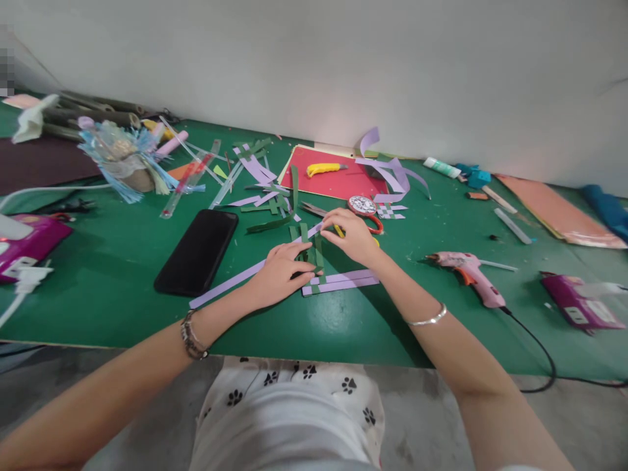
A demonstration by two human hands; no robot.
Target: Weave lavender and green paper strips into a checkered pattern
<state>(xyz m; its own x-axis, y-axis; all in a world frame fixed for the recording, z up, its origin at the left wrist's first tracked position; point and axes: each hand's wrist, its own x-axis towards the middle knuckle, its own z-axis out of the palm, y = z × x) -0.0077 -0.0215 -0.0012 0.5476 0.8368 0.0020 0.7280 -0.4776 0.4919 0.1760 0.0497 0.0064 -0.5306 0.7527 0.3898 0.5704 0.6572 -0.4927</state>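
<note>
A: Your woven strips [318, 251] lie mid-frame, partly beneath your left hand [282, 276], beside your right hand [352, 237]. I can't tell whether either pinches.

B: They look light, easily creased; hold where they cross.

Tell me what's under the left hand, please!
A long purple paper strip runs beneath the left hand, and green paper strips peek out past it. Whatever lies right under the palm is covered, so I can't see that part.
</note>
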